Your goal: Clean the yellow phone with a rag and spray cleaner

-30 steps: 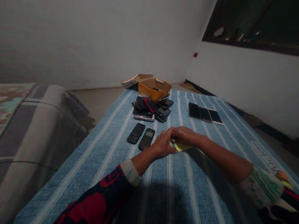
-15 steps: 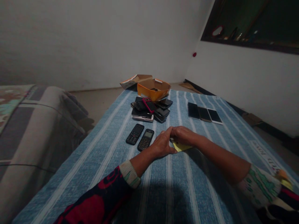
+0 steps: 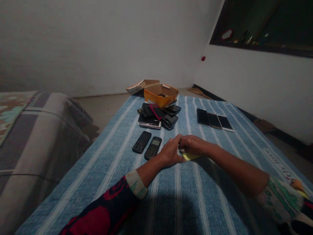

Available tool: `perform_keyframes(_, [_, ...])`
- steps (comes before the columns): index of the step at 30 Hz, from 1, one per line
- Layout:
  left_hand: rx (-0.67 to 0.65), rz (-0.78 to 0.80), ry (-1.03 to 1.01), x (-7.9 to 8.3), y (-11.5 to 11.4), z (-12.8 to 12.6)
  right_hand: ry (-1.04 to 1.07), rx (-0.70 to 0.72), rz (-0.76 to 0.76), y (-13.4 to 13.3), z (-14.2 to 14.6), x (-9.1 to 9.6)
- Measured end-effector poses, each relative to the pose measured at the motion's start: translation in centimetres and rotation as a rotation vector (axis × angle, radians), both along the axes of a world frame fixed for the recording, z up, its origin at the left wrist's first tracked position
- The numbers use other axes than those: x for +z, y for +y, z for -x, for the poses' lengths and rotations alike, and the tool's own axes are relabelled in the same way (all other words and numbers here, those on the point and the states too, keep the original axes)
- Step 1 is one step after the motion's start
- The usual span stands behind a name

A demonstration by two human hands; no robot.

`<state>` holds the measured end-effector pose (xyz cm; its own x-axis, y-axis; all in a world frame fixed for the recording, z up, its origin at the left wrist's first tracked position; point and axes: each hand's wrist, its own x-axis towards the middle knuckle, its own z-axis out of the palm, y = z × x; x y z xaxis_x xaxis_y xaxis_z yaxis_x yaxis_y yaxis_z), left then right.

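Nearest us, a dark sleeve (image 3: 97,212) patterned in red ends in a pale cuff (image 3: 137,184) over blue, white-striped cloth (image 3: 166,199). Our left hand (image 3: 170,152) arches against our curled right hand (image 3: 195,146); a flat yellow paper slip (image 3: 191,157) juts from beneath the right hand, by the left thumb. Two black, round-cornered keypad phones (image 3: 153,148) lie side by side, left of the left hand. Beyond, we see a loose heap of handsets (image 3: 169,119), one magenta-edged, and to its right three slab-shaped smartphones (image 3: 214,120) in a row. Behind the heap stands an open orange cardboard box (image 3: 156,97); farther back, a plain pale wall (image 3: 97,42). The hands hide their own fingertips, so we cannot tell what either one pinches; part of the slip is covered, the right sleeve (image 3: 281,199) is cut off, and the box's dark contents are too dim to name
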<state>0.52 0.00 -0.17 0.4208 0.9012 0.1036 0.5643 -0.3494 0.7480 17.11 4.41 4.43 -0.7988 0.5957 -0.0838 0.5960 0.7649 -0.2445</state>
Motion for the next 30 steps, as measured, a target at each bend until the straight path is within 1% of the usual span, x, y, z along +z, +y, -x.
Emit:
perform_keyframes(5, [-0.042, -0.051, -0.033, 0.3, 0.0, 0.1, 0.129, -0.152, 0.0, 0.6, -0.4, -0.7])
perform_keyframes(9, [-0.019, -0.023, -0.011, 0.0, 0.1, 0.2, 0.256, -0.31, 0.005, 0.7, -1.2, -1.5])
perform_keyframes(14, [-0.033, -0.033, -0.021, -0.3, 0.2, 0.2, 0.37, -0.431, -0.02, -0.2, -2.2, -2.4])
perform_keyframes(17, [-0.033, -0.022, -0.007, 0.0, 0.1, 0.1, 0.438, -0.482, -0.085, -1.4, -2.7, -3.3])
perform_keyframes(19, [-0.023, -0.011, 0.005, 0.2, 0.0, 0.0, 0.497, -0.477, -0.149, -2.7, -2.8, -4.2])
perform_keyframes(23, [-0.024, -0.017, 0.009, 0.2, 0.0, 0.0, 0.556, -0.359, -0.297, -5.8, -2.1, -5.8])
perform_keyframes(26, [-0.035, -0.025, 0.004, 0.0, 0.1, 0.2, 0.534, -0.291, -0.334, -7.7, -1.4, -6.1])
perform_keyframes(30, [-0.048, -0.045, 0.005, -0.2, 0.2, 0.3, 0.458, -0.255, -0.341, -9.1, -1.2, -6.0])
